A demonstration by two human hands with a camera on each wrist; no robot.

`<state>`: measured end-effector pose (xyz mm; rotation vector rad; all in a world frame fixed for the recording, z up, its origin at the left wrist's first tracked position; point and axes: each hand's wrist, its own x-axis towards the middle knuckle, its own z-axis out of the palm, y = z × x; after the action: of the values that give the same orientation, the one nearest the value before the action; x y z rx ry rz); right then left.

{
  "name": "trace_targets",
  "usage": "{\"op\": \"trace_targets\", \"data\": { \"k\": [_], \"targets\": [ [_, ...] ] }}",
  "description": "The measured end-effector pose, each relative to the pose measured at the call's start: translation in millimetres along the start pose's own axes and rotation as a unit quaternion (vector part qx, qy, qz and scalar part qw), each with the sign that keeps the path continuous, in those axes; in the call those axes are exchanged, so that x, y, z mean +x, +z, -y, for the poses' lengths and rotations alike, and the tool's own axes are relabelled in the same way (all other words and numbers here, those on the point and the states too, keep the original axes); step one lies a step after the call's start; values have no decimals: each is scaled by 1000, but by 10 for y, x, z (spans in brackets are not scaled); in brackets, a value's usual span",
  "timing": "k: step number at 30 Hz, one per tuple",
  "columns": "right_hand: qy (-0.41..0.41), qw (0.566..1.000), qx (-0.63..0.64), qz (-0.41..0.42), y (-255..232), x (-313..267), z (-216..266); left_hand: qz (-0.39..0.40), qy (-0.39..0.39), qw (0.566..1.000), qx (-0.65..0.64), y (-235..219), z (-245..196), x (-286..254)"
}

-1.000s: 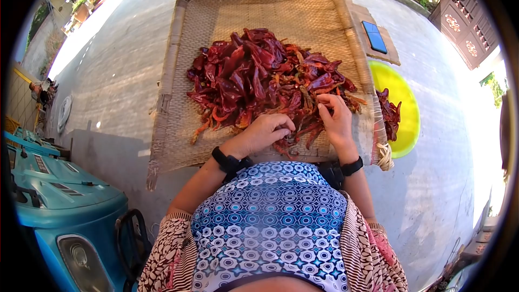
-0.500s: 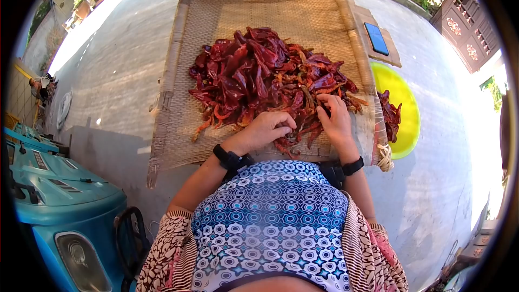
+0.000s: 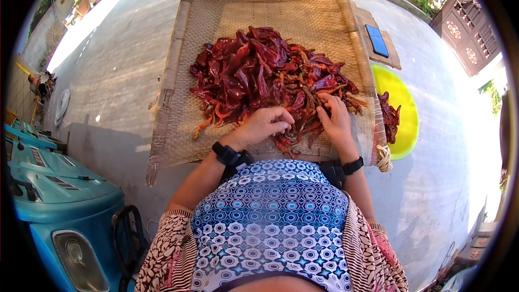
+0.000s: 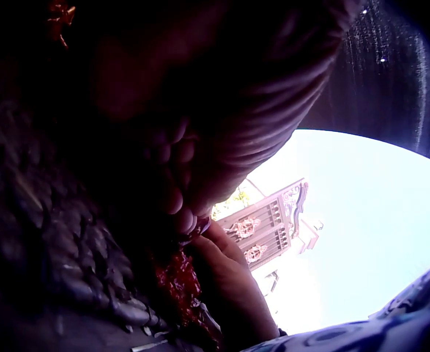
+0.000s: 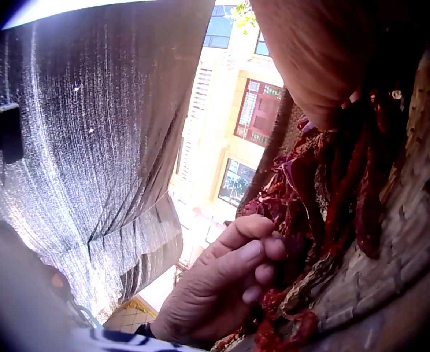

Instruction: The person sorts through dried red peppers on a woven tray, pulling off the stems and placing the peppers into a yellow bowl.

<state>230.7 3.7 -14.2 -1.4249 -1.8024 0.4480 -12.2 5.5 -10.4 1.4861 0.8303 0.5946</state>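
A heap of dark red dried chili peppers [image 3: 248,70], with shrivelled orange-brown ones along its right and near sides, lies on a woven tray [image 3: 292,8]. My left hand [image 3: 265,125] hovers at the heap's near edge, fingers curled and thumb close to the index finger. The right wrist view catches the same hand [image 5: 226,282] beside the peppers; I cannot tell whether anything is in its fingertips. At the heap's near right, my right hand [image 3: 338,121] pinches at a shrivelled chili pepper [image 5: 319,150], its tips partly hidden among the others.
A yellow basin [image 3: 408,113] holding more red peppers stands right of the tray. Behind it a blue phone [image 3: 377,40] lies on cardboard [image 3: 393,54]. A teal vehicle [image 3: 70,200] is at the lower left, on concrete ground [image 3: 113,97].
My left hand has risen slightly away from my body, its fingers drawing a little back from the loose peppers. My right hand stays nearly in place, and the heap looks unchanged.
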Motion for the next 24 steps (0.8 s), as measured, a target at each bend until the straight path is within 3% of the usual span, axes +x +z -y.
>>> {"op": "trace_targets", "data": {
  "k": [24],
  "targets": [
    [0,999,33,-9,37,-2,-105,2,11,1000,-13,-22,59,5]
  ]
}}
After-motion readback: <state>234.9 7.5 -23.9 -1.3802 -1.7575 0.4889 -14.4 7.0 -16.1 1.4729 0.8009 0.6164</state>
